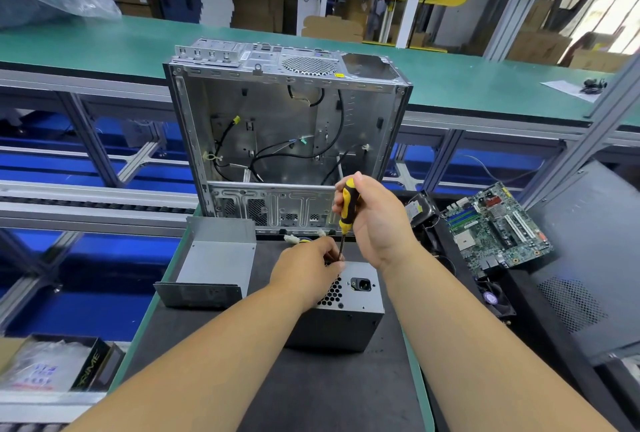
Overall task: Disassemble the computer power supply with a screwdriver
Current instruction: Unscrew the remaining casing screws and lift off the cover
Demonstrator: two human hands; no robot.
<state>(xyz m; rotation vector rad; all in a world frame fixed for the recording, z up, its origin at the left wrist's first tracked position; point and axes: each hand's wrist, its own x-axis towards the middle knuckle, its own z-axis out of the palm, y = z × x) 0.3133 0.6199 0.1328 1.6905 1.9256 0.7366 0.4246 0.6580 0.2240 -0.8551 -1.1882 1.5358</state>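
The grey power supply stands on the dark mat, its face with honeycomb vent and power socket turned up. My right hand grips a yellow-and-black screwdriver upright, its shaft pointing down at the top far edge of the power supply. My left hand rests on the power supply's top, fingers curled at the screwdriver's tip; whether they pinch the shaft or a screw is hidden. A bent grey metal cover lies to the left of the power supply.
An open empty computer case with loose cables stands just behind. A green motherboard and a hard drive lie to the right, beside a black side panel. A box with bags sits lower left.
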